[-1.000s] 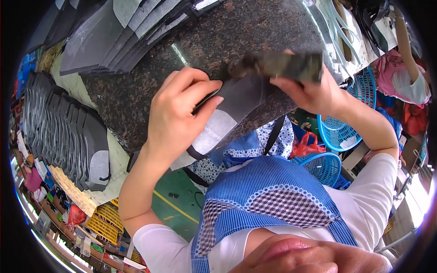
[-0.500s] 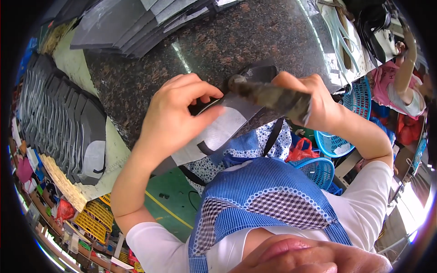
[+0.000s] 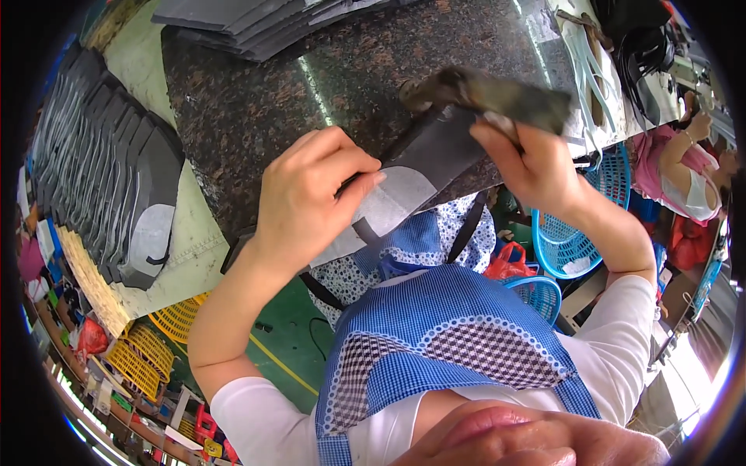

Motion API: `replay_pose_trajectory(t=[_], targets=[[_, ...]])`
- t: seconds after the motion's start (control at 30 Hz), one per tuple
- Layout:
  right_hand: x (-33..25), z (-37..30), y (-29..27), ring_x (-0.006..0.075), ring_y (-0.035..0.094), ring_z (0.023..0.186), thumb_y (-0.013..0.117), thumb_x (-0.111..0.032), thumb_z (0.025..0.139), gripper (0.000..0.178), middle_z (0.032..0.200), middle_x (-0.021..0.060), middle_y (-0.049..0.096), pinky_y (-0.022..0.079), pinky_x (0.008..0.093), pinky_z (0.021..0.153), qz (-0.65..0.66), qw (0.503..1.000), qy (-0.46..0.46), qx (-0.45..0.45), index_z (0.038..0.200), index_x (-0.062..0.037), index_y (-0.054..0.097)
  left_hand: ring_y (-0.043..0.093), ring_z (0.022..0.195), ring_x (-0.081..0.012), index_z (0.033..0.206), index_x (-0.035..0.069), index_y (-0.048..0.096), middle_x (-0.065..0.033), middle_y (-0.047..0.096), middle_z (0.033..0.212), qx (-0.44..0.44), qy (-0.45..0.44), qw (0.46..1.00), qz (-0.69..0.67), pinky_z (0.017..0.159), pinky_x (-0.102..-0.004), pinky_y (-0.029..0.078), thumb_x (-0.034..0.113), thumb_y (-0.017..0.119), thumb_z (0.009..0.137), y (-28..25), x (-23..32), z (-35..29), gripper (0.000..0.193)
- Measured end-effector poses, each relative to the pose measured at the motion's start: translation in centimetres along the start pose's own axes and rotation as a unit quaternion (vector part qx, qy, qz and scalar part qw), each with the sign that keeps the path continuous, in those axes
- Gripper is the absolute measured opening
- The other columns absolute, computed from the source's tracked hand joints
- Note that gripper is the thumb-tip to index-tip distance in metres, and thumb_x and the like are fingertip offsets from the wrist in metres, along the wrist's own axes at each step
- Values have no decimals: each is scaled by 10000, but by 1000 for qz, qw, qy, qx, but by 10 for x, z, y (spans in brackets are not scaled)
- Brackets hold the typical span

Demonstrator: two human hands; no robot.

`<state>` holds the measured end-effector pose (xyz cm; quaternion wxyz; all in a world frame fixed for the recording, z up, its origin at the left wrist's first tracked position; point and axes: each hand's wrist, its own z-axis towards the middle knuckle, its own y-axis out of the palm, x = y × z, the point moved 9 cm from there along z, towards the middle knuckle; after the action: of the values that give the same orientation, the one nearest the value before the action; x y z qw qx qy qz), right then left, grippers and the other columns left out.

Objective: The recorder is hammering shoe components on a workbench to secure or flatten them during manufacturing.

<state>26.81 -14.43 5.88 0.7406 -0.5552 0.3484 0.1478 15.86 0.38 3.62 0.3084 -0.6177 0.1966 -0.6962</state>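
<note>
A dark grey flat panel [image 3: 444, 147] with a light grey rounded patch lies along the near edge of the dark speckled stone slab. My left hand [image 3: 315, 190] is closed at the panel's left edge, thumb and fingers pinching it beside the patch. My right hand [image 3: 536, 163] is closed around a worn, dark brown hammer [image 3: 497, 93], slightly blurred by motion. Its rounded end is over the panel's far edge, and its broad end points right. The hammer's grip is mostly hidden by my fingers.
Similar dark panels [image 3: 116, 171] stand in an overlapping row on the left. More grey sheets [image 3: 256, 27] are piled at the back of the stone slab [image 3: 233, 101]. Pale strips [image 3: 587, 70] hang at the right, above a blue basket [image 3: 579, 245]. A co-worker [image 3: 684, 171] is at far right.
The hammer has lifted off the panel and moved away and to the right, uncovering more of the panel. My left hand keeps its pinch on the edge. The whole view has shifted slightly.
</note>
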Motion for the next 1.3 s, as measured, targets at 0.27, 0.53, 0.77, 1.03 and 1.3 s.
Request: replay_pose_trajectory(t=[0.27, 0.53, 0.77, 1.03, 1.3], targets=[[12, 14, -20, 339, 677, 630, 662, -55, 919, 234, 738, 180, 644, 499, 376, 530, -27, 996, 69, 48, 1128, -1, 571, 635, 725, -265, 880, 33, 721, -75, 624, 804, 90, 92, 990, 62, 627, -366, 515, 75, 799, 749, 5, 13, 18, 158], [32, 5, -10, 362, 660, 621, 683, -120, 924, 219, 706, 168, 637, 509, 399, 541, 24, 989, 142, 41, 1074, -2, 576, 591, 779, -208, 990, -6, 706, -83, 620, 897, -53, -25, 997, -45, 687, -346, 498, 128, 791, 793, -1, -11, 11, 253], [13, 18, 5, 391, 618, 584, 687, -137, 909, 216, 622, 168, 585, 492, 413, 504, 43, 992, 119, -13, 1024, -41, 532, 590, 751, -235, 852, 32, 679, -54, 571, 819, 64, 124, 980, 142, 615, -340, 493, 69, 795, 738, 0, 21, -8, 166], [-5, 17, 28, 334, 635, 578, 647, -122, 939, 177, 659, 147, 591, 490, 400, 508, 19, 995, 49, -85, 1084, -48, 576, 597, 727, -260, 954, 0, 651, -83, 577, 825, -47, 18, 999, 16, 613, -356, 499, 102, 772, 788, -17, -12, -15, 229], [-14, 29, 18, 352, 622, 577, 648, -104, 940, 151, 648, 170, 587, 470, 408, 506, 41, 997, 36, -57, 1031, -38, 547, 617, 725, -266, 881, 40, 653, -84, 578, 854, 25, 119, 986, 111, 601, -364, 513, 36, 749, 777, -2, 10, -23, 141]])
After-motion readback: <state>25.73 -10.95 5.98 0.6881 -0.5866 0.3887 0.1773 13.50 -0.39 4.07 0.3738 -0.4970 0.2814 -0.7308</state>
